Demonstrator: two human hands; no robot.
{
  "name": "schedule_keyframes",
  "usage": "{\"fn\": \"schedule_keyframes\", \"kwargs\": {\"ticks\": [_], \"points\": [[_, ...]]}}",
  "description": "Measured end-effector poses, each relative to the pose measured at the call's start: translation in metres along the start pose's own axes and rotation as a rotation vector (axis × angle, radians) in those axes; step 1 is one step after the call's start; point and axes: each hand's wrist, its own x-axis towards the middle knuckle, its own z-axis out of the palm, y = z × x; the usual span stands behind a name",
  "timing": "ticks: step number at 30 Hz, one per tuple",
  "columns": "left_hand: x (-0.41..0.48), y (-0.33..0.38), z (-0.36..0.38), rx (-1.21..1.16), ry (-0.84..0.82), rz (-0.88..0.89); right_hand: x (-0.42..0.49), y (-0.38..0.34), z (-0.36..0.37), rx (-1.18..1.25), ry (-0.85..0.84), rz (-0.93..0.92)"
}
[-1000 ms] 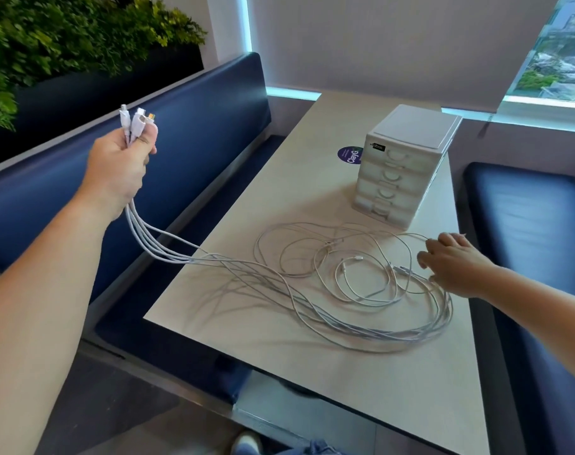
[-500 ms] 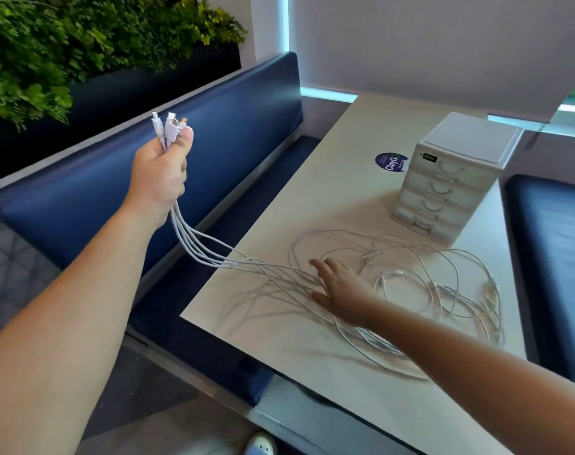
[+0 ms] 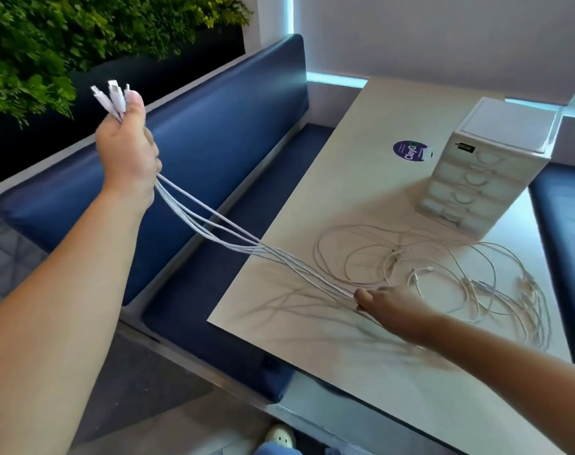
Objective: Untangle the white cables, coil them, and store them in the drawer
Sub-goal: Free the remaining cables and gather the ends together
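My left hand [image 3: 128, 149] is raised off the table's left side and grips the plug ends of several white cables [image 3: 210, 224], plugs sticking up above the fist. The cables run taut down to the table [image 3: 361, 178] and spread into a tangle of loops [image 3: 460, 277]. My right hand [image 3: 391, 303] lies on the bundle where it meets the tangle, fingers closed around the strands. A small white drawer unit [image 3: 486, 172] with all drawers closed stands at the back right of the table.
A blue bench [image 3: 214, 133] runs along the left of the table, with green plants [image 3: 49, 44] behind it. Another blue seat [image 3: 568, 231] is on the right. A round purple sticker [image 3: 410, 152] sits on the table near the drawer unit.
My right hand moved from the tangle's right side across to the left and took hold of the bundle. My left hand stayed raised with the plug ends, and the cables have pulled tighter.
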Motion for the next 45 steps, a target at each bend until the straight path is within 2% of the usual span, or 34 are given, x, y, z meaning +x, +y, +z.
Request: {"fn": "schedule_keyframes", "kwargs": {"ticks": [5, 9, 13, 16, 19, 22, 25, 27, 30, 37, 45], "points": [[0.013, -0.010, 0.002, 0.010, -0.035, -0.011, -0.016, 0.015, 0.011, -0.190, 0.026, -0.010], [0.024, -0.011, 0.001, -0.027, -0.052, -0.039, -0.044, 0.013, 0.019, -0.105, -0.020, 0.190], [0.026, -0.021, 0.007, -0.002, -0.099, -0.022, -0.042, 0.005, 0.023, -0.137, -0.188, 0.198], [0.030, -0.022, 0.008, -0.019, -0.086, -0.053, -0.037, 0.003, 0.019, -0.135, -0.242, 0.255], [0.033, -0.022, 0.011, -0.054, -0.097, -0.113, -0.030, -0.004, 0.011, -0.153, -0.232, 0.243], [0.031, -0.022, 0.013, -0.056, -0.129, -0.143, -0.019, -0.017, 0.003, -0.195, -0.234, 0.363], [0.030, -0.021, 0.013, -0.069, -0.130, -0.159, 0.002, -0.033, -0.007, -0.025, -0.048, 0.464], [0.029, -0.021, 0.013, -0.077, -0.128, -0.165, 0.025, -0.047, -0.014, 0.105, 0.088, 0.420], [0.026, -0.023, 0.015, -0.085, -0.142, -0.164, 0.068, -0.066, -0.016, 0.217, 0.153, 0.350], [0.028, -0.022, 0.010, -0.115, -0.129, -0.133, 0.136, -0.091, -0.004, 0.187, -0.011, 0.322], [0.050, -0.020, -0.009, -0.098, -0.001, -0.070, 0.085, -0.107, 0.009, 0.290, -0.077, 0.287]]}}
